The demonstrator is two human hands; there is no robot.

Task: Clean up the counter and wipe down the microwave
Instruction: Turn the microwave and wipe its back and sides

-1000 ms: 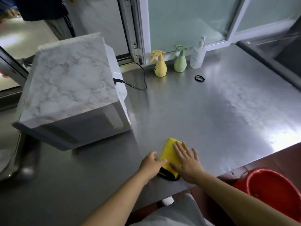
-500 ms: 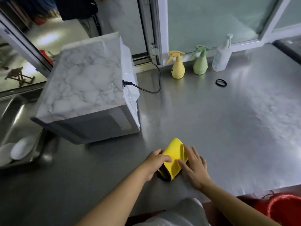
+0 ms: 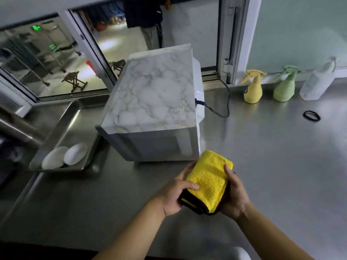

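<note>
A folded yellow cloth (image 3: 208,180) with a dark edge is held between both hands above the near middle of the steel worktop (image 3: 272,166), just in front of the microwave's near right corner. The left hand (image 3: 175,194) grasps the cloth's left side, its thumb lying across the top of the yellow pile and its fingers curled beneath. The right hand (image 3: 234,194) grasps the right side, thumb pressed along the cloth's right edge and fingers wrapped under it. Whether the cloth's underside touches the worktop cannot be told.

The microwave (image 3: 155,102) stands on the worktop just beyond the cloth, turned at an angle, its top covered in a white marble pattern and its darker side facing the near edge. A black power cord (image 3: 221,107) leaves its right side and loops back toward the far wall.

Far right, along the window ledge, stand three spray bottles in a row: a yellow spray bottle (image 3: 253,89), a green spray bottle (image 3: 284,87) just right of it, and a clear spray bottle (image 3: 317,83) farther right. A black hair tie (image 3: 311,115) lies flat on the worktop nearer than the bottles, well apart from the cloth.

Left of the microwave sits a steel sink (image 3: 62,128), with two white plates (image 3: 65,156) leaning together at its near end. Beyond the sink, a sliding window (image 3: 56,59) looks onto a dim room with a wooden stool (image 3: 75,81).
</note>
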